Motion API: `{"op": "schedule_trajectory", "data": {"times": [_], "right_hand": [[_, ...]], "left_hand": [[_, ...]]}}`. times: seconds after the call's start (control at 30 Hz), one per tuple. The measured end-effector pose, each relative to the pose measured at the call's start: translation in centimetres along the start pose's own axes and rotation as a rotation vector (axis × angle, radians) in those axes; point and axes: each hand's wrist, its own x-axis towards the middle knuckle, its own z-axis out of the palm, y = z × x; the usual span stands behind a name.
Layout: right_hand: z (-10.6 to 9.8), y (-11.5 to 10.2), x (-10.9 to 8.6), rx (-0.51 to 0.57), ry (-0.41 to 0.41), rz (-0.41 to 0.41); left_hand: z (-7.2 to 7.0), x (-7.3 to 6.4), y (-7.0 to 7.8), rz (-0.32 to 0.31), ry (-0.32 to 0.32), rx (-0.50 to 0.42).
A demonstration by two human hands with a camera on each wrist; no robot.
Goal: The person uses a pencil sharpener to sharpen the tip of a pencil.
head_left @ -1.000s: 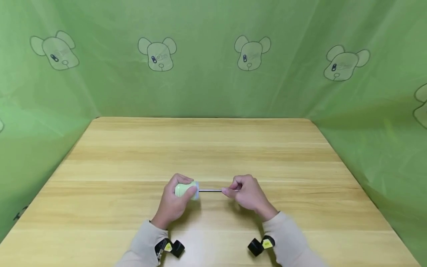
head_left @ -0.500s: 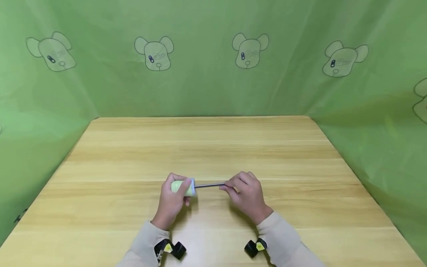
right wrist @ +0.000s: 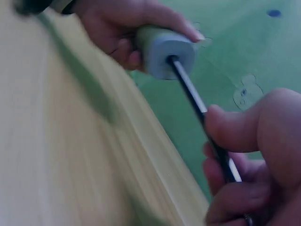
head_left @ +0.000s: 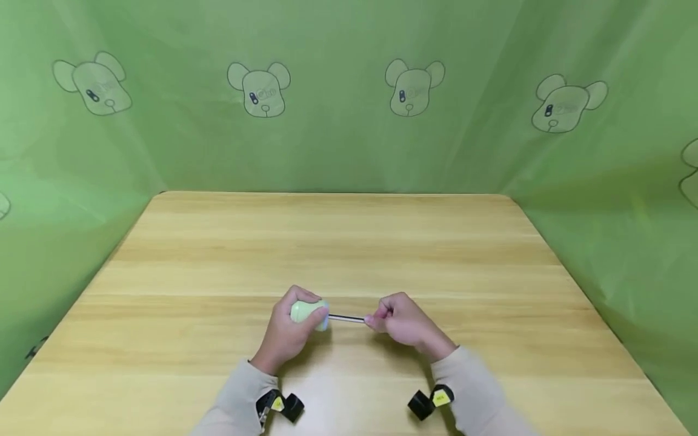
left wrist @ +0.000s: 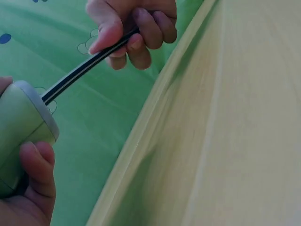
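A light green pencil sharpener (head_left: 301,312) with a pale blue-grey end face (right wrist: 162,63) lies sideways in my left hand (head_left: 283,336), gripped between thumb and fingers. From the hole in that face a dark pencil (head_left: 347,318) with pale stripes (left wrist: 73,81) sticks out to the right. My right hand (head_left: 409,322) pinches the pencil's outer part between thumb and curled fingers. The pencil's tip is hidden inside the sharpener. Both hands hold these things above the near half of the wooden table (head_left: 349,254).
Green curtains (head_left: 338,151) printed with bear heads hang behind the table and along both sides. A small black camera (head_left: 293,407) is strapped to the left wrist, and another black camera (head_left: 421,404) to the right. The table's far edge runs along the back curtain.
My right hand turned forward over the pencil half a second ago and has since rolled back and lowered. The pencil now slopes slightly down to the right. My left hand keeps its grip on the sharpener.
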Motion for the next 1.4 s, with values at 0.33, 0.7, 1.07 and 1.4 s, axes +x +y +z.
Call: {"op": "schedule_trajectory", "data": {"times": [0.33, 0.7, 1.07, 1.4], "right_hand": [[1.9, 2.0, 0.7, -0.433, 0.555, -0.71], [1.5, 2.4, 2.3, -0.379, 0.859, -1.13], [-0.1, 0.6, -0.1, -0.183, 0.197, -0.342], [0.7, 1.1, -0.1, -0.407, 0.406, -0.41]], "left_hand": [[0.1, 0.0, -0.1, -0.141, 0.118, -0.098], [1.0, -0.1, 0.3, -0.148, 0.08, -0.224], [0.8, -0.5, -0.2, 0.0, -0.031, -0.033], [0.6, -0.3, -0.1, -0.07, 0.032, -0.055]]}}
